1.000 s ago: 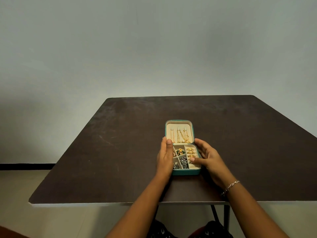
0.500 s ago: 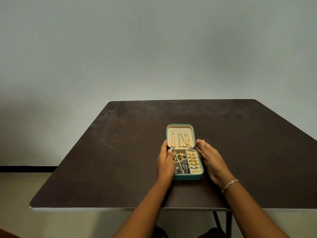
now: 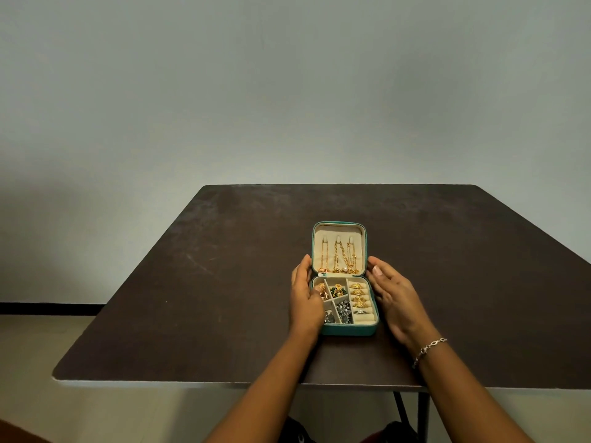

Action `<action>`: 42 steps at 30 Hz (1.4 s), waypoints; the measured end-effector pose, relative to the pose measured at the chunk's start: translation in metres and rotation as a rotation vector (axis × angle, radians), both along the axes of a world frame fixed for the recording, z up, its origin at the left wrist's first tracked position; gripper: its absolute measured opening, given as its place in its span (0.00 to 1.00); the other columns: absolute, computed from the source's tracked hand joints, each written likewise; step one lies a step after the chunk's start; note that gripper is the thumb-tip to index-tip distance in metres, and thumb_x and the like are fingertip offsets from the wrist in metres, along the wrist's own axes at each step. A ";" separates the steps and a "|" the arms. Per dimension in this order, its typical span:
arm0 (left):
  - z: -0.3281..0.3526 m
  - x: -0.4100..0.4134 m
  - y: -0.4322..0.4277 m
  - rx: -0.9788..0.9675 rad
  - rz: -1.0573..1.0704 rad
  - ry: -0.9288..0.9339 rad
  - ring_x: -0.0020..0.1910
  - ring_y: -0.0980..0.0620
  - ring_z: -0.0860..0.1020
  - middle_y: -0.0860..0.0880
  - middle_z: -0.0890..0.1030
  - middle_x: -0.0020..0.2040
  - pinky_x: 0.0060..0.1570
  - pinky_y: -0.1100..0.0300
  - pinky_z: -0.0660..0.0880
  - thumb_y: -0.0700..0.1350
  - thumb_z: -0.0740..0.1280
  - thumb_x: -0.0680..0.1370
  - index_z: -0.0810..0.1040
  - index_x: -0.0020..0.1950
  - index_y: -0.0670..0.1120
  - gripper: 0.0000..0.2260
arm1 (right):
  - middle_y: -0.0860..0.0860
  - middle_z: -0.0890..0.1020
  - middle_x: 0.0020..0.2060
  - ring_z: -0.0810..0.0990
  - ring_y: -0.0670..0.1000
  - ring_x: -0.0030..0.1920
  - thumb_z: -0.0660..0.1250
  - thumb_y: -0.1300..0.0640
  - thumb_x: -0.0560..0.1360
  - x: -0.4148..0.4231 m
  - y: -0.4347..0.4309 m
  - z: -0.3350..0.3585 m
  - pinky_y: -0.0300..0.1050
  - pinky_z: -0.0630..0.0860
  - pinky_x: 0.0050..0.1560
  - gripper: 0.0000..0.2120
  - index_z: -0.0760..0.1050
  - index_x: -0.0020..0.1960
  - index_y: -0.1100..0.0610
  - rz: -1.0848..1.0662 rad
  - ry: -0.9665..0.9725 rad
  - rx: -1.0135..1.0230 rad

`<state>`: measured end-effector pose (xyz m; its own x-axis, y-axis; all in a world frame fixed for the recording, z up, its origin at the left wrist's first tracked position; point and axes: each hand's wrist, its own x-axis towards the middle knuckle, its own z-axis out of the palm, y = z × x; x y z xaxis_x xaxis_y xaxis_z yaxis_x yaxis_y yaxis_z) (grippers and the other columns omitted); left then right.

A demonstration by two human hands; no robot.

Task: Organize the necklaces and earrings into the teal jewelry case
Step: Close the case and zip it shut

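Open teal jewelry case (image 3: 348,330) sits between my left hand (image 3: 305,297) and right hand (image 3: 394,298); fingers (image 3: 379,272) nearly straight, gripping nothing.

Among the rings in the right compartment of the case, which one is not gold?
The silver ring, the one nearest the person at the end of the row. The gold rings beyond it are all yellow.
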<state>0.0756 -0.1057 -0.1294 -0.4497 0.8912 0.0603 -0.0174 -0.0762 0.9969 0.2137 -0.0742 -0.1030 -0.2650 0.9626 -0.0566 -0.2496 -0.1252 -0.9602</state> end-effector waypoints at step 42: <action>0.008 0.002 -0.006 0.110 -0.034 -0.227 0.54 0.53 0.78 0.46 0.78 0.58 0.57 0.55 0.74 0.64 0.48 0.70 0.69 0.58 0.45 0.29 | 0.52 0.83 0.49 0.81 0.47 0.50 0.60 0.59 0.76 0.012 -0.013 -0.012 0.36 0.78 0.46 0.10 0.79 0.50 0.59 -0.121 -0.013 0.149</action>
